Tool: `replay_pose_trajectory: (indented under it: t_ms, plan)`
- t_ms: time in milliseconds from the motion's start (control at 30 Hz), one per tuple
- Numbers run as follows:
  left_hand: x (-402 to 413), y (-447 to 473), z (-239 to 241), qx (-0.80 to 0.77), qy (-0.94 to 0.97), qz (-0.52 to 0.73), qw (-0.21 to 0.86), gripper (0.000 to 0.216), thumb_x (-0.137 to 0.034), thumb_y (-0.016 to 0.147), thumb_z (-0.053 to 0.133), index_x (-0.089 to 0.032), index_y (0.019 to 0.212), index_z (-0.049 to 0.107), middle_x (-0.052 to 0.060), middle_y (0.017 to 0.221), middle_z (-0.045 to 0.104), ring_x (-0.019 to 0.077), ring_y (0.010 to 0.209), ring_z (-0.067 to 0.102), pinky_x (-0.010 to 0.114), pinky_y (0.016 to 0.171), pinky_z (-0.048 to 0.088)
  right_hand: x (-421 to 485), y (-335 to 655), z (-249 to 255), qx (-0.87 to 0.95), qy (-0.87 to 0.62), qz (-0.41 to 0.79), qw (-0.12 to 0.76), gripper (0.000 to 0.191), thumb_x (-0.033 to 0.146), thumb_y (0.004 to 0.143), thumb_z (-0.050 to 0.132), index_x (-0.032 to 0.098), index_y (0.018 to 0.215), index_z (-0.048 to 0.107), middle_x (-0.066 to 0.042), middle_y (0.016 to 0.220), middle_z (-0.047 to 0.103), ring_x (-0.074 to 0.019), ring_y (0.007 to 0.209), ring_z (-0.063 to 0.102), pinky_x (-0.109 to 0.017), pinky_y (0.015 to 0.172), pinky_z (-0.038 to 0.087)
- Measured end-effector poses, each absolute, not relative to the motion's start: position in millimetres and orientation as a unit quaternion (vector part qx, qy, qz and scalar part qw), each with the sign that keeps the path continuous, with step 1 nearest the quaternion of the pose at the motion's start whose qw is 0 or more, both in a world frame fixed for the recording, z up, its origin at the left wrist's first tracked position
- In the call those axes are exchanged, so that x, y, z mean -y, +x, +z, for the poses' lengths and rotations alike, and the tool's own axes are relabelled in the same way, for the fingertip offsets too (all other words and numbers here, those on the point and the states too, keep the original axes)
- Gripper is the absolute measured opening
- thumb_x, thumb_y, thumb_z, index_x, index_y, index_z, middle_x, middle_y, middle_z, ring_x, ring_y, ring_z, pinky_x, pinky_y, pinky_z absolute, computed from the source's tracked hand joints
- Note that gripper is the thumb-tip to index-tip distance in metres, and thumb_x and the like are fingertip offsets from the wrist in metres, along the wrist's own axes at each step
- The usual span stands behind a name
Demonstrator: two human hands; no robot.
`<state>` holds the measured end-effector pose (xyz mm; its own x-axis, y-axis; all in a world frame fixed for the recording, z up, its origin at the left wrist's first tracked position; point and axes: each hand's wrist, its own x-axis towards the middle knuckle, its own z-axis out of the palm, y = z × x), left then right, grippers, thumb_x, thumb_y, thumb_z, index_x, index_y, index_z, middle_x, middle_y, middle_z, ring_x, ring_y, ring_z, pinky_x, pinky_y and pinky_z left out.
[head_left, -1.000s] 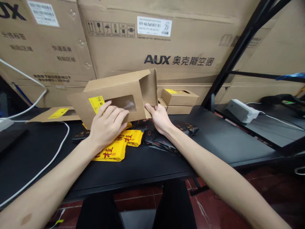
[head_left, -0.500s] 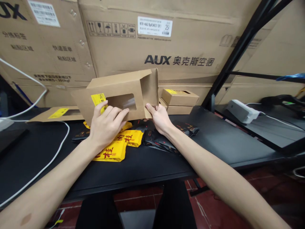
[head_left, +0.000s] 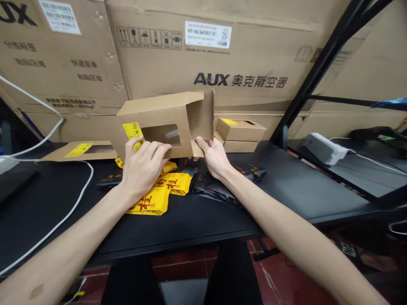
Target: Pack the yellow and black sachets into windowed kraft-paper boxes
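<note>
The half-open left hand (head_left: 143, 169) presses spread fingers against a kraft cardboard box (head_left: 162, 112) with a rectangular window (head_left: 160, 135); the right hand (head_left: 213, 157) pinches its open end.

The brown kraft-paper window box (head_left: 165, 111) was matt and faintly rough, with a glossy clear plastic film (head_left: 171, 134) in its window. The yellow printed sachets (head_left: 159, 199) had a smooth sheen, the black foil packets (head_left: 210, 190) a brighter gloss. The black desk top (head_left: 286, 199) looked smooth, the corrugated cardboard cartons (head_left: 222, 55) dull.
</note>
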<state>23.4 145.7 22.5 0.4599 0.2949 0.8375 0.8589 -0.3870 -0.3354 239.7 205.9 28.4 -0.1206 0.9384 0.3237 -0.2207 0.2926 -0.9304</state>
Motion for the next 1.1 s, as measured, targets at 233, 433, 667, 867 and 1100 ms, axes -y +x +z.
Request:
replay_pose_trajectory:
  t_ms: [233, 433, 667, 867, 1100]
  plan:
    - [-144.5, 23.9, 22.2, 0.402, -0.737, -0.374, 0.395, 0.032, -0.014, 0.099, 0.059, -0.028, 0.128, 0.066, 0.007, 0.108, 0.079, 0.0278, 0.094, 0.069, 0.054, 0.100, 0.043, -207.7, 241.1, 26.4, 0.568, -0.310, 0.506, 0.570, 0.043, 0.058, 0.081, 0.081, 0.023, 0.099, 0.065, -0.007, 0.103, 0.074, -0.0186, 0.081, 0.066, -0.033, 0.061, 0.061]
    - [-144.6, 20.3, 21.7, 0.411, -0.714, -0.400, 0.402, 0.031, -0.016, 0.097, 0.065, -0.028, 0.125, 0.072, 0.014, 0.132, 0.072, 0.0321, 0.111, 0.066, 0.053, 0.095, 0.045, -206.9, 241.4, 27.0, 0.563, -0.299, 0.522, 0.567, 0.044, 0.055, 0.081, 0.082, 0.022, 0.107, 0.068, -0.007, 0.109, 0.075, -0.0179, 0.083, 0.066, -0.030, 0.061, 0.061]
    - [-145.6, 20.3, 21.3, 0.380, -0.725, -0.405, 0.407, 0.035, -0.015, 0.101, 0.059, -0.030, 0.132, 0.069, 0.009, 0.117, 0.077, 0.0267, 0.102, 0.071, 0.051, 0.101, 0.043, -207.4, 241.4, 27.7, 0.562, -0.301, 0.520, 0.569, 0.045, 0.056, 0.082, 0.081, 0.023, 0.110, 0.067, -0.008, 0.111, 0.075, -0.0195, 0.089, 0.068, -0.029, 0.060, 0.060]
    - [-146.4, 19.8, 20.5, 0.381, -0.732, -0.398, 0.400, 0.035, -0.012, 0.102, 0.056, -0.027, 0.130, 0.069, 0.008, 0.109, 0.080, 0.0258, 0.097, 0.073, 0.051, 0.100, 0.043, -206.1, 241.1, 27.4, 0.565, -0.298, 0.521, 0.567, 0.045, 0.056, 0.081, 0.082, 0.023, 0.110, 0.068, -0.008, 0.113, 0.076, -0.0208, 0.091, 0.069, -0.033, 0.067, 0.062]
    - [-147.2, 20.3, 21.6, 0.384, -0.729, -0.409, 0.391, 0.033, -0.010, 0.100, 0.058, -0.026, 0.126, 0.072, 0.008, 0.106, 0.081, 0.0272, 0.096, 0.074, 0.051, 0.096, 0.043, -207.1, 241.1, 26.7, 0.553, -0.279, 0.533, 0.577, 0.053, 0.058, 0.073, 0.088, 0.021, 0.107, 0.070, -0.008, 0.109, 0.078, -0.0207, 0.090, 0.070, -0.033, 0.068, 0.063]
